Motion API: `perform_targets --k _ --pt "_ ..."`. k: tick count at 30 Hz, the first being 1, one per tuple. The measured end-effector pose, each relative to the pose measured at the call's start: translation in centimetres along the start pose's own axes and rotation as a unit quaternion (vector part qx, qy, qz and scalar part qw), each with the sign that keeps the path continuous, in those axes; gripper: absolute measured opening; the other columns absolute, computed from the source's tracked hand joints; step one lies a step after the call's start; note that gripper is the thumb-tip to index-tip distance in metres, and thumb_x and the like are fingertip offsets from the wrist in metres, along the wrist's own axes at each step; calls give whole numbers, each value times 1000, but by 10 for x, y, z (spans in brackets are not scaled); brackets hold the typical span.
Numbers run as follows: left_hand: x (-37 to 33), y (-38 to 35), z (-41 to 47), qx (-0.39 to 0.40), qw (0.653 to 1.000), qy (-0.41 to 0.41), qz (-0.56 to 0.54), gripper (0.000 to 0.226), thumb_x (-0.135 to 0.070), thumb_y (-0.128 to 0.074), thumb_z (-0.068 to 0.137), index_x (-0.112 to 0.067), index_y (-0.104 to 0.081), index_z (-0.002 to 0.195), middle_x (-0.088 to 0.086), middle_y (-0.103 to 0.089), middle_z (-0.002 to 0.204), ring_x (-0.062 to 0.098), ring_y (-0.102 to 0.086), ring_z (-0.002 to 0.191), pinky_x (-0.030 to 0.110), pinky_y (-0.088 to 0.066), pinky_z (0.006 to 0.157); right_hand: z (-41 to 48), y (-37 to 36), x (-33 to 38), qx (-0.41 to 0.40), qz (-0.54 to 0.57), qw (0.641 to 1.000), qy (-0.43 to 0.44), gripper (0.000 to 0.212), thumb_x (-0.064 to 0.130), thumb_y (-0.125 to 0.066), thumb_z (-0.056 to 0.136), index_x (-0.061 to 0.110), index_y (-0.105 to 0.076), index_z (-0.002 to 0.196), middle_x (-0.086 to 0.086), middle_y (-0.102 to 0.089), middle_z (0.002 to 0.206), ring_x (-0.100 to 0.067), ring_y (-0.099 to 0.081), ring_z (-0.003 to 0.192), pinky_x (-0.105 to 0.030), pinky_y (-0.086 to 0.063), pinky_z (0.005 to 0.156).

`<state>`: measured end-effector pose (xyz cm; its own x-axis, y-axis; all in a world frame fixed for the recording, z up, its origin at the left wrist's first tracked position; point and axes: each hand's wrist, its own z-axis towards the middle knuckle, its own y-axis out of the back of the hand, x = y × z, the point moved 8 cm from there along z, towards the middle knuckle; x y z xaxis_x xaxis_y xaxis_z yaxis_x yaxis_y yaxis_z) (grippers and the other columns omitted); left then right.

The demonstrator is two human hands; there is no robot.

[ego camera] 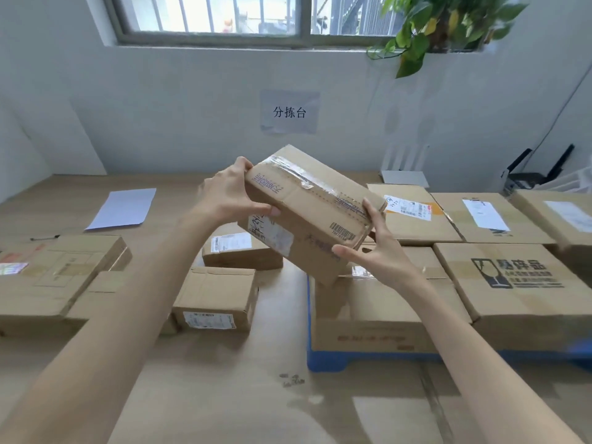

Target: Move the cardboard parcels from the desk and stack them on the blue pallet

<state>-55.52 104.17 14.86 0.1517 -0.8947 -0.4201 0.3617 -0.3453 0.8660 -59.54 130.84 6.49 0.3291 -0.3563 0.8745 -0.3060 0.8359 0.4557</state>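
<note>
Two bare forearms [128,299] reach out from the bottom of the view. Between them the left hand [229,195] and right hand [378,251] grip one taped cardboard parcel [307,213], fingers curled round its opposite ends. It hangs tilted in the air, above the gap between the loose boxes and the blue pallet [323,360], touching nothing else. I'd say this is the carry: the parcel is off the desk [224,395] and not yet set down.

The pallet's near left corner already bears a long box [378,315], with a fragile-marked box [512,283] just beside it and more behind. The next move looks like levelling the parcel and lowering it onto that first layer, square enough not to slide.

Left of the hands, a small box [217,296], a labelled one [240,251] behind it and a wide flat carton [54,277] wait on the desk. A sheet of paper [123,208] and a pen [45,237] lie further back, out of the path.
</note>
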Motion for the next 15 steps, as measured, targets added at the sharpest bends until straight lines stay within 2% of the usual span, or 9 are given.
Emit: perform_targets --k 2,6,10,15 --pt "-46 -13 -5 -11 1000 -4 -1 81 -68 -79 52 -28 -45 113 -13 -56 98 20 -59 102 35 -45 84 -7 44 -13 -18 -9 1000 -1 128 70 -82 43 47 -13 148 10 -32 150 -8 -39 134 -35 -34 113" --pt "-153 -51 -14 -27 999 -26 -19 80 -69 -77 55 -24 -45 112 -7 -62 103 22 -60 102 34 -42 80 -29 156 -38 -82 -55 995 18 119 45 -91 53 37 -21 149 3 -35 144 -9 -38 130 -33 -33 113" --pt "-259 -102 -25 -28 997 -56 -51 78 -69 -76 58 -21 -44 111 -4 -63 108 23 -61 102 36 -45 79 -62 270 -64 -107 -115 987 26 114 36 -91 57 31 -23 149 2 -34 140 -4 -37 121 -16 -30 103" --pt "-388 -169 -43 -10 990 -96 -105 75 -65 -75 61 -21 -43 112 -4 -62 109 22 -60 103 40 -48 80 -111 410 -106 -112 -146 983 3 114 35 -93 54 36 -27 147 5 -39 139 -9 -41 125 -31 -35 110"
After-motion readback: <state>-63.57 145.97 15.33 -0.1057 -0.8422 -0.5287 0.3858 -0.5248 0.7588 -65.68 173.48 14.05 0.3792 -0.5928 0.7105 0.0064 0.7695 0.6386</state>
